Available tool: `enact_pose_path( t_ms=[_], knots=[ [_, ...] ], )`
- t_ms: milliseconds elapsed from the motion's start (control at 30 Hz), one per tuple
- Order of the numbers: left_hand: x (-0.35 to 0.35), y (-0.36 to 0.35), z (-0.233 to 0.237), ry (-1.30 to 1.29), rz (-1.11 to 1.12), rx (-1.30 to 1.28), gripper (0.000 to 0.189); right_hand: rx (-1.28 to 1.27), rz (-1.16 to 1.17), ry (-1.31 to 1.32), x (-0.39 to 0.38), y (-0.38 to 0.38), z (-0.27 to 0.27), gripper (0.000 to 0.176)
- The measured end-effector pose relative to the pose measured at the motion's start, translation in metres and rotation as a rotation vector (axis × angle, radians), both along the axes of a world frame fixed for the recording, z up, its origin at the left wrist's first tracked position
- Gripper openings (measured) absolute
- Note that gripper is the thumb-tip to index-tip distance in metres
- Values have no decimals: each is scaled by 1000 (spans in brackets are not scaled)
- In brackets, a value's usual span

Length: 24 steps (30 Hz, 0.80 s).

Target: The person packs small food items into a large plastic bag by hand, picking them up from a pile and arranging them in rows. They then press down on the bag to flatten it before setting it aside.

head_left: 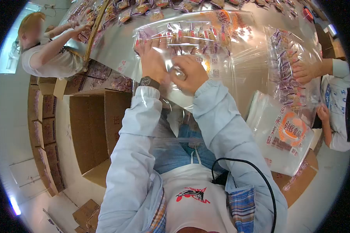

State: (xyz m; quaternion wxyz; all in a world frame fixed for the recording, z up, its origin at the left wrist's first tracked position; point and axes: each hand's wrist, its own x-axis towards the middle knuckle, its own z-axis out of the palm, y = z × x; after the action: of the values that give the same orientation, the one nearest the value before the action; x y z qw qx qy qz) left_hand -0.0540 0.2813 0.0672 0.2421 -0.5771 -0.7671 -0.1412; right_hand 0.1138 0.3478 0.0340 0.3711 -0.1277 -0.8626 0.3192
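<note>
A large clear printed bag (237, 42) lies on the metal table, with rows of small wrapped snacks (192, 35) inside its far part. My left hand (153, 60) rests with fingers spread on or inside the plastic at the left end of the rows; a watch is on that wrist. Just right of it, my right hand (188, 73) is closed near the bag's near edge, its fingers curled on the clear film. How much film it grips is hard to tell.
Loose wrapped snacks (155, 15) lie along the table's far side. A stack of flat printed bags (280, 136) is at the right. An open carton (89, 132) stands lower left. Co-workers are at left (52, 58) and right (334, 101), the right one touching another filled bag (286, 62).
</note>
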Motion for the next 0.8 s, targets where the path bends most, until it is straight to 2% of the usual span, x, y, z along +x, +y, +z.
enact_pose_path(
  t_ms=[100,267,333,433,467,567,600,667,767,800],
  knots=[
    [10,2,8,-183,57,-51,46,40,-148,-30,3,-5,4,40],
    [15,4,6,-70,38,80,53,114,-207,-187,36,-26,18,56],
    [17,5,7,-15,43,118,57,91,-205,-217,40,-25,8,55],
    [20,15,7,-216,128,63,61,91,-280,-204,47,-24,15,54],
    [24,12,7,-161,160,48,70,99,-315,-190,48,-24,19,54],
    [20,18,5,-228,140,45,69,86,-340,-174,53,-24,5,50],
    [19,19,4,-242,187,-36,70,126,-362,-182,54,-26,5,50],
    [11,24,-9,-152,218,-74,72,202,-407,-198,53,-30,5,49],
    [12,28,-14,-18,308,-97,72,-156,-297,-293,52,-34,11,51],
    [15,28,-15,-12,315,-35,72,-84,-275,-293,54,-30,7,52]
  ],
)
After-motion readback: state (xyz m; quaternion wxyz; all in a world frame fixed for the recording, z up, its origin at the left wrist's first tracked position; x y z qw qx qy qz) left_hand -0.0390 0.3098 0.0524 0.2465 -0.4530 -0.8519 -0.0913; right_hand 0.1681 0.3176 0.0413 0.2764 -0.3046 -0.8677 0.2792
